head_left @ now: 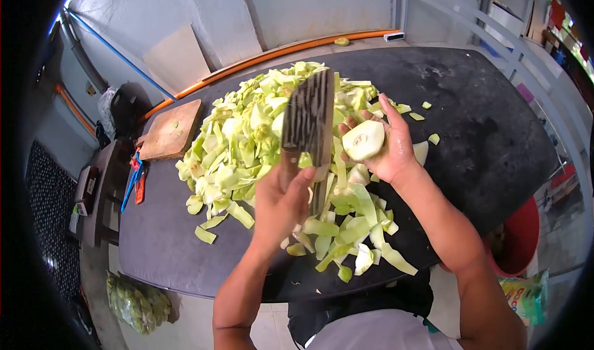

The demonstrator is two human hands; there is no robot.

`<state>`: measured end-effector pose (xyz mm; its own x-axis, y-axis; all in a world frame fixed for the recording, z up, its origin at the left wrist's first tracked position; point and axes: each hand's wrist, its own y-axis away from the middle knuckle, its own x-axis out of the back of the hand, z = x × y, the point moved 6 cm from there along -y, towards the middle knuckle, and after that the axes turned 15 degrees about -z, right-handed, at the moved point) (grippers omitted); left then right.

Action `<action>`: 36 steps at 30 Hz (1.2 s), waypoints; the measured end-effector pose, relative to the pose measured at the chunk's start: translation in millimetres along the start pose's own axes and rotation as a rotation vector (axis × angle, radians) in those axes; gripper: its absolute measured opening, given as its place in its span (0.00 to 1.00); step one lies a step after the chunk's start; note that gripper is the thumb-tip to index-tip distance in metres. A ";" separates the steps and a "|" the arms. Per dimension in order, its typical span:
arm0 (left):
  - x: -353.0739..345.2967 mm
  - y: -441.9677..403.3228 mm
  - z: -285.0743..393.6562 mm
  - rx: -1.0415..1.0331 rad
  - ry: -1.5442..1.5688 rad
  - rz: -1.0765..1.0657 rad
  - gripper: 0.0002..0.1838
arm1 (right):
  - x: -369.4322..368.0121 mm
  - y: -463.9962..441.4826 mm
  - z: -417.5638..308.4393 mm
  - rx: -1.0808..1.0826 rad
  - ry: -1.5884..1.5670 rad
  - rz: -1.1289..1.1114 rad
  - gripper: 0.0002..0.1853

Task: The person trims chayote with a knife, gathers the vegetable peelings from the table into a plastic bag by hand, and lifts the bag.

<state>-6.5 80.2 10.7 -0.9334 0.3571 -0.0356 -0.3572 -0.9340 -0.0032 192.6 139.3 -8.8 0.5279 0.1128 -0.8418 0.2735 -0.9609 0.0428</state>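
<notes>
My left hand [281, 204] is closed round the handle of a cleaver [307, 112], its broad blade pointing up and away from me. The blade looks dark with streaky reflections. On the right, my right hand [393, 146] cradles a peeled, pale chayote [364, 141] in its palm, fingers curled partly behind it. A flat face of the chayote is turned toward the blade, with a gap between them. Beneath and beyond both hands spreads a large heap of green peels and cut pieces [241, 133], partly hidden by the cleaver.
The dark table [489, 115] carries a wooden cutting board [176, 127] and blue-and-red handled tools [137, 180] at its left. A plastic bag of green produce [139, 303] lies on the floor. A red bucket [526, 241] stands at right. Orange pipe [278, 56] runs along the wall.
</notes>
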 end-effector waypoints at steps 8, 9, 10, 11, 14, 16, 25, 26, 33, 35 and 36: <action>-9.3 0.4 -17.2 0.201 0.336 -0.097 0.18 | 8.1 -9.9 -3.3 0.053 0.072 -0.115 0.26; -11.5 1.0 -18.3 0.219 0.352 -0.111 0.18 | 9.0 -12.1 -3.2 0.071 0.112 -0.129 0.27; -13.2 1.6 -18.8 0.241 0.343 -0.125 0.18 | 8.8 -13.5 -3.4 0.090 0.151 -0.144 0.27; -13.8 2.2 -20.7 0.260 0.341 -0.134 0.18 | 7.8 -13.8 -5.4 0.125 0.199 -0.142 0.28; -17.2 3.0 -24.5 0.286 0.357 -0.168 0.16 | 4.8 -13.2 -11.5 0.190 0.304 -0.143 0.30; -18.7 4.2 -20.7 0.295 0.356 -0.170 0.16 | 3.2 -10.1 -14.9 0.181 0.319 -0.149 0.30; -16.1 5.7 -22.3 0.321 0.313 -0.153 0.16 | 3.7 -7.6 -16.3 0.124 0.389 -0.124 0.30; -15.9 5.5 -23.7 0.322 0.314 -0.154 0.16 | 1.1 -5.6 -15.2 0.125 0.376 -0.116 0.29; -23.8 5.4 -22.3 0.295 0.387 -0.184 0.17 | -20.7 5.8 -7.7 0.138 0.385 -0.141 0.26; -23.2 6.1 -22.7 0.299 0.395 -0.199 0.17 | -21.3 7.1 -6.9 0.100 0.456 -0.161 0.26; -22.6 6.7 -23.3 0.309 0.405 -0.220 0.17 | -23.7 10.9 -10.3 0.065 0.503 -0.179 0.26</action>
<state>13.0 65.5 -11.8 -0.7693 0.4545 -0.4490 -0.5930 -0.7695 0.2372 191.3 128.7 17.2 0.8022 0.3681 -0.4700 0.3528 -0.9274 -0.1242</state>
